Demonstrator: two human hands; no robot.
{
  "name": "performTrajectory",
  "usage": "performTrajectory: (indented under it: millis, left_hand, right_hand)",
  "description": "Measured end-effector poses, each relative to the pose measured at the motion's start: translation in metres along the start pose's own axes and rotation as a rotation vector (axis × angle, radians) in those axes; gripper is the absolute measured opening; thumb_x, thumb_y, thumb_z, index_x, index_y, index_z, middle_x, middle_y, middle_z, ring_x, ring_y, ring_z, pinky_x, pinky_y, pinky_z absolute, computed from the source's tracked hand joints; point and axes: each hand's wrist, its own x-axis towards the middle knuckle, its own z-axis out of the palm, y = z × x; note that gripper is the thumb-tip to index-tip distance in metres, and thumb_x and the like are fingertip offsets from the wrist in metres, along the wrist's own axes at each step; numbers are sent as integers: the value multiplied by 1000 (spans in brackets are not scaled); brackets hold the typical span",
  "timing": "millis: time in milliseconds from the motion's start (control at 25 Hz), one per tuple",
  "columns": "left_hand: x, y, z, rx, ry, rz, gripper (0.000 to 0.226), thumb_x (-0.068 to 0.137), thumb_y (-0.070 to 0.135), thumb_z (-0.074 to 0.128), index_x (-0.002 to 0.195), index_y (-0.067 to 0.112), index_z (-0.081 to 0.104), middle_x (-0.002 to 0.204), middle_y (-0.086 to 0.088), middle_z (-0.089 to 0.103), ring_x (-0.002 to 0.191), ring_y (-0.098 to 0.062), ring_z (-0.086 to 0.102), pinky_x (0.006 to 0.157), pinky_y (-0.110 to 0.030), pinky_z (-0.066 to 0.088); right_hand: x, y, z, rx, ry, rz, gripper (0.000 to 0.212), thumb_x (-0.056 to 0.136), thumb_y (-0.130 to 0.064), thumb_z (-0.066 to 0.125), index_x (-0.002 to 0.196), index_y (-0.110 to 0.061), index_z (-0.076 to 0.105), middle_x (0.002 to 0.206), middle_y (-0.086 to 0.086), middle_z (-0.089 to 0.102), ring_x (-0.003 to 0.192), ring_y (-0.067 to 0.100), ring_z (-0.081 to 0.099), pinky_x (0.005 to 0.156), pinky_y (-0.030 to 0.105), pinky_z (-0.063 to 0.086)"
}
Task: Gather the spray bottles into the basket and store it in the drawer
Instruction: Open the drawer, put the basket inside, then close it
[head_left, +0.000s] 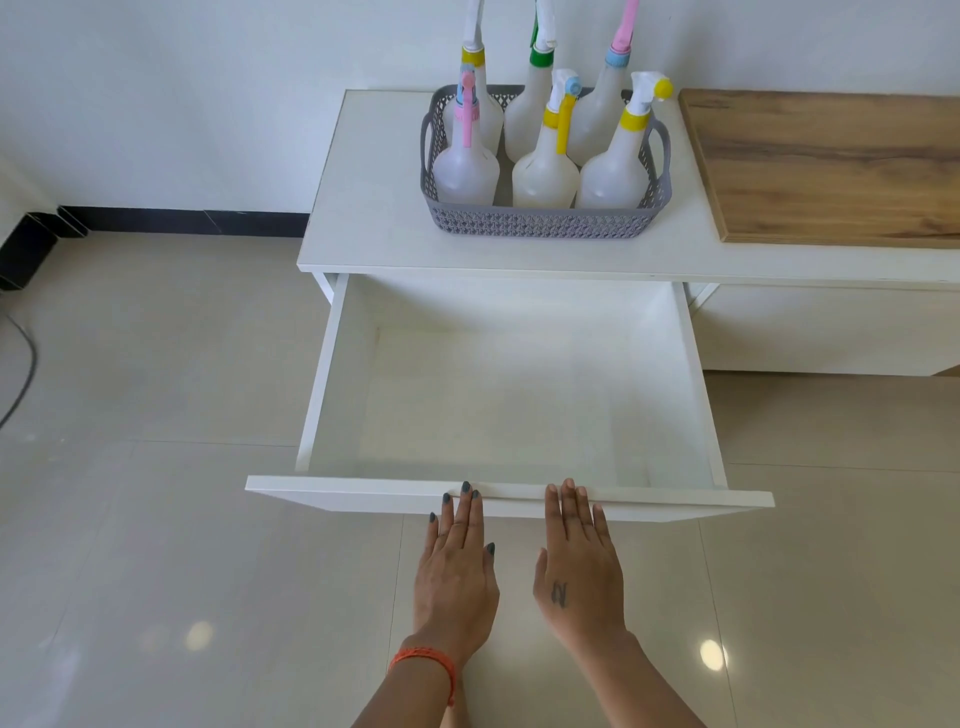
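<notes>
A grey lattice basket (540, 224) stands on the white cabinet top (374, 228), holding several translucent spray bottles (545, 176) with pink, yellow, green and blue nozzles. Below it the white drawer (509, 496) is pulled fully out and its inside is bare. My left hand (457, 561) and my right hand (579, 561) lie flat, fingers extended, with the fingertips resting on the top edge of the drawer front. Neither hand holds anything.
A wooden board (831, 161) lies on the cabinet top to the right of the basket. A second, shut drawer front (826, 327) is at the right. Glossy floor tiles surround the drawer, and a dark cable (23, 374) runs at the far left.
</notes>
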Motion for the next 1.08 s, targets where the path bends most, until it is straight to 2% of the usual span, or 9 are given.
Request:
performTrajectory:
  millis: [40, 120, 320, 400, 560, 680, 920, 1000, 1080]
  left_hand:
    - [-4, 0, 1, -3, 0, -4, 56, 100, 24, 17, 146, 16, -15, 147, 9, -28, 133, -13, -31, 115, -26, -15]
    - [-11, -1, 3, -4, 1, -10, 56, 100, 24, 17, 145, 17, -16, 148, 9, -27, 133, -13, -31, 114, -26, -16]
    - [-26, -1, 10, -8, 5, -24, 57, 100, 24, 17, 145, 16, -17, 148, 10, -27, 133, -13, -31, 114, -26, -16]
    - [-31, -1, 11, -14, 18, -31, 57, 100, 24, 17, 143, 16, -18, 148, 10, -27, 133, -12, -31, 112, -22, -20]
    - [-42, 0, 15, 0, 17, -34, 56, 100, 25, 17, 139, 15, -22, 147, 11, -28, 133, -14, -32, 93, -10, -36]
    - [-47, 0, 18, 20, 16, -47, 56, 100, 26, 16, 135, 13, -26, 147, 10, -29, 134, -15, -32, 90, -11, -38]
    - [-44, 3, 19, 63, 35, -50, 55, 100, 25, 15, 143, 13, -16, 150, 8, -24, 133, -22, -32, 92, -15, -37]
    - [-43, 4, 18, 62, 73, -49, 54, 100, 24, 17, 148, 16, -6, 156, 9, -14, 139, -21, -25, 94, -15, -36]
    - [-40, 6, 14, 19, 131, -67, 51, 100, 24, 21, 149, 17, 9, 159, 8, 7, 146, -19, -10, 99, -15, -33]
  right_hand:
    - [-4, 0, 0, 8, -5, 8, 72, 58, -1, 72, 127, 4, 52, 131, 24, 54, 122, 36, 52, 113, 39, 19]
    - [-10, 0, 0, 17, -15, 20, 72, 58, 0, 72, 127, 4, 51, 131, 24, 53, 122, 37, 51, 111, 34, 7]
    - [-27, 1, 0, 22, -36, 14, 72, 58, -2, 73, 127, 3, 52, 131, 23, 54, 121, 35, 52, 110, 35, 6]
    - [-33, 2, 0, 24, -31, 12, 71, 59, -2, 71, 127, 2, 52, 131, 23, 54, 122, 35, 52, 110, 33, 5]
    - [-46, 5, 5, 29, 2, 12, 58, 69, -7, 49, 126, 2, 53, 129, 22, 56, 121, 35, 53, 111, 34, 7]
    - [-51, 5, 8, 46, 18, 6, 59, 72, -12, 33, 126, 2, 54, 129, 22, 57, 121, 34, 54, 111, 35, 8]
    - [-50, 6, 6, 57, 55, 7, 56, 74, -14, 32, 120, 2, 59, 123, 21, 62, 115, 34, 59, 110, 34, 9]
    - [-46, 5, 3, 52, 83, -2, 52, 76, -15, 33, 115, 1, 63, 117, 20, 65, 110, 32, 62, 110, 34, 14]
    - [-38, 4, -2, 47, 115, -6, 46, 80, -18, 36, 108, -1, 68, 108, 17, 70, 101, 28, 68, 108, 38, 25]
